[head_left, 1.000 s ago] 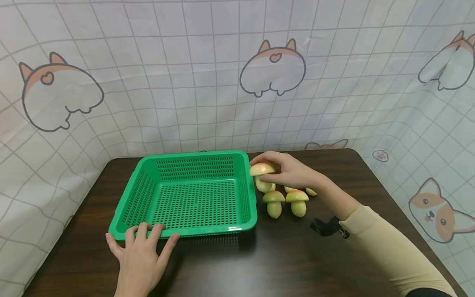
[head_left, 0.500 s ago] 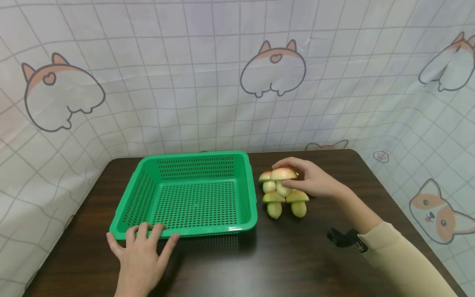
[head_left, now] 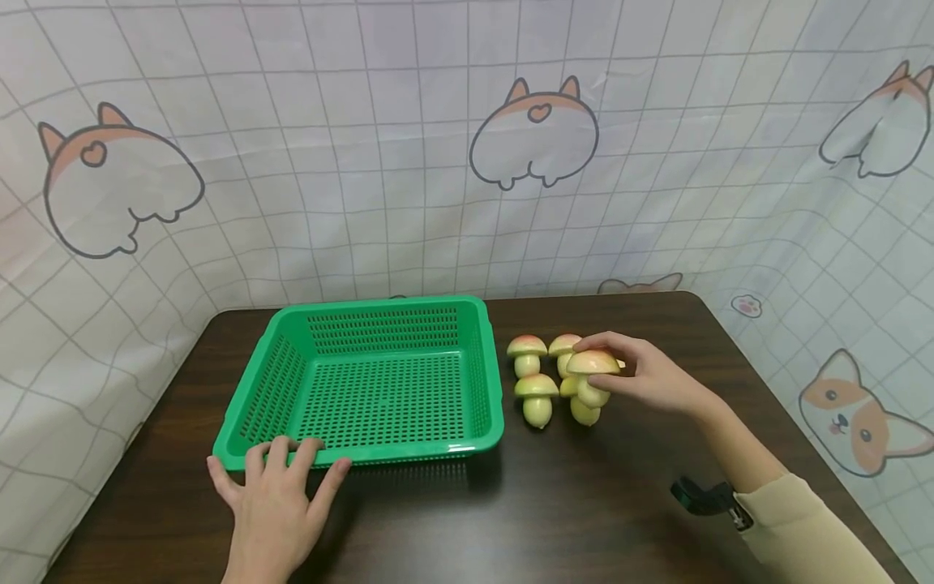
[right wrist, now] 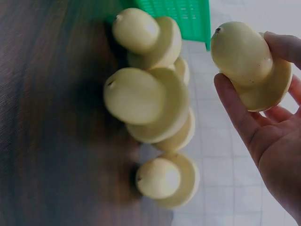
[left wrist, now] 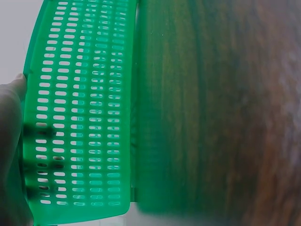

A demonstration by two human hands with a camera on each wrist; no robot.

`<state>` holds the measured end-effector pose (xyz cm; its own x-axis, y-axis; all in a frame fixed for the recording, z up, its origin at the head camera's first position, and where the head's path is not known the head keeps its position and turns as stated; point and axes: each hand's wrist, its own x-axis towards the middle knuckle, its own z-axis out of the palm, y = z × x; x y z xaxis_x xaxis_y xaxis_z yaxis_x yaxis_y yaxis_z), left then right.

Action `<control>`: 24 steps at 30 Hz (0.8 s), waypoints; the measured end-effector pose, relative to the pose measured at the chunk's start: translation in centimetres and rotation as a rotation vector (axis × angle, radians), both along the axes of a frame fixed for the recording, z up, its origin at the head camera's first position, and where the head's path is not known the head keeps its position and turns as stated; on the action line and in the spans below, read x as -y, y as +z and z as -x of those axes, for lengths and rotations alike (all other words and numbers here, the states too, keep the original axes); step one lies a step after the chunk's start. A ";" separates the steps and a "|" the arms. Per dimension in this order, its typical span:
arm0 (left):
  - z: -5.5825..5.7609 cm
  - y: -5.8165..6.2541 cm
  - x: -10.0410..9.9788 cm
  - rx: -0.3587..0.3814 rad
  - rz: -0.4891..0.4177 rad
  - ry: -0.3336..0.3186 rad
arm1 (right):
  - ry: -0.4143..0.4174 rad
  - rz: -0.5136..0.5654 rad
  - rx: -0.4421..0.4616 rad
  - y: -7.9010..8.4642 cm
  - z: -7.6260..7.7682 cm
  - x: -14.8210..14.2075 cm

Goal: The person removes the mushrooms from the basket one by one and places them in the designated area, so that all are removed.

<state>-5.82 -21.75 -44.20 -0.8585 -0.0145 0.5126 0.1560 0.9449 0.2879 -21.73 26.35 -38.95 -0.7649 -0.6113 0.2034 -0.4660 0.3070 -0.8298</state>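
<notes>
My right hand pinches a model mushroom with a reddish-yellow cap and pale stem, fingers and thumb around its cap. In the right wrist view this held mushroom is lifted, apart from the others. Below and left of it several similar mushrooms stand on the table, among them a back-left one and a front-left one. Some are partly hidden by the hand and the held mushroom. My left hand has its fingers hooked over the front rim of a green plastic basket, the thumb outside.
The perforated basket holds nothing visible and stands at the left of a dark wooden table. A white grid-patterned cloth with cartoon dogs hangs behind and beside the table. A black strap device sits on the right wrist.
My right hand has carried the mushroom from beside the basket's right rim rightward and slightly nearer, over the group. The back-left mushrooms have come into view. My left hand and the basket stay put.
</notes>
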 end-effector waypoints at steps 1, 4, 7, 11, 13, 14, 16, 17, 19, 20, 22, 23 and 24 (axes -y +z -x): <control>0.0 0.0 0.0 0.002 0.000 0.000 | 0.000 0.012 0.006 -0.2 -0.1 -0.2; -0.1 0.1 0.0 0.006 -0.003 -0.002 | -0.004 0.049 0.022 -0.8 -0.4 -1.0; -0.2 0.1 0.0 0.007 -0.004 -0.001 | -0.018 0.071 0.028 -1.3 -0.7 -1.7; -0.2 0.2 -0.1 0.003 -0.001 0.001 | -0.073 0.058 0.044 -1.8 -0.9 -3.0; -0.2 0.2 -0.1 0.002 0.000 0.001 | -0.108 0.051 0.056 -2.0 -1.0 -3.6; -0.2 0.2 -0.1 0.002 0.001 0.000 | -0.123 0.048 0.060 -2.0 -1.0 -4.0; -0.1 0.2 -0.1 0.001 0.002 -0.002 | -0.147 0.042 0.063 -2.1 -1.1 -4.6; -0.1 0.2 -0.1 0.002 0.002 -0.002 | -0.160 0.038 0.062 -2.2 -1.2 -4.9; -0.1 0.2 -0.1 0.003 0.003 -0.003 | -0.174 0.025 0.056 -2.3 -1.2 -5.5; -0.1 0.2 0.0 0.005 0.004 -0.003 | -0.182 0.014 0.052 -2.4 -1.3 -5.7; -0.1 0.2 0.0 0.009 0.004 -0.003 | -0.195 -0.012 0.046 -2.7 -1.3 -6.2; -0.1 0.2 0.0 0.011 0.005 -0.003 | -0.201 -0.025 0.043 -2.8 -1.3 -6.3; -0.1 0.2 0.0 0.012 0.006 -0.003 | -0.205 -0.035 0.044 -3.0 -1.2 -6.4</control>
<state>-5.74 -21.78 -43.99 -0.8647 -0.0092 0.5023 0.1553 0.9460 0.2846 -20.49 32.79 -41.93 -0.8815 -0.4481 0.1487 -0.3545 0.4203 -0.8352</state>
